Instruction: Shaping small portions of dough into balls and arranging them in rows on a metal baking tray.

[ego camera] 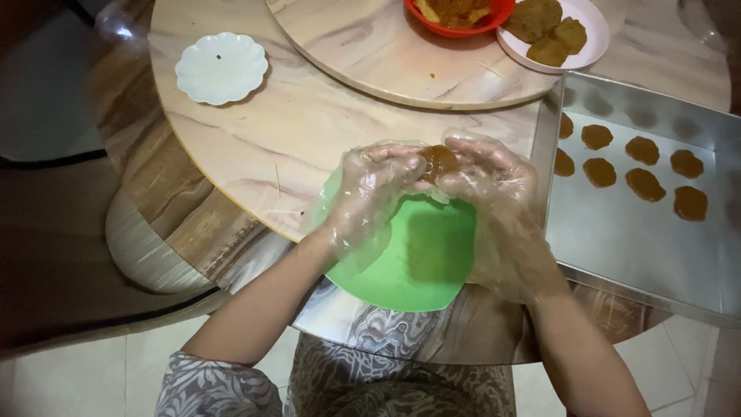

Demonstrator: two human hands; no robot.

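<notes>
While both hands wore loose clear plastic gloves, they met above a green plate [417, 262] at the near edge of the round marble table [309, 131]. The left hand [376, 185] and the right hand [488, 177] were both curled around one brown lump of dough [438, 161], fingertips pressing it from either side, so each hand was closed on the dough and neither was flat or free. The dough sat between the two hands, held just above the far rim of the green plate (contact with the plate could not be judged).

Just to the right of the right hand stood a metal baking tray [617, 239], overhanging the table edge. In its far half lay flat brown dough discs [600, 171] in two rough rows, each apart from its neighbours; the near half of the tray was bare metal.

Further back, a raised turntable [386, 54] carried a red bowl [494, 19] of orange-brown filling and, touching it on the right, a white plate [590, 35] with darker brown pieces. A small scalloped white dish [221, 68] sat well apart to the left.
</notes>
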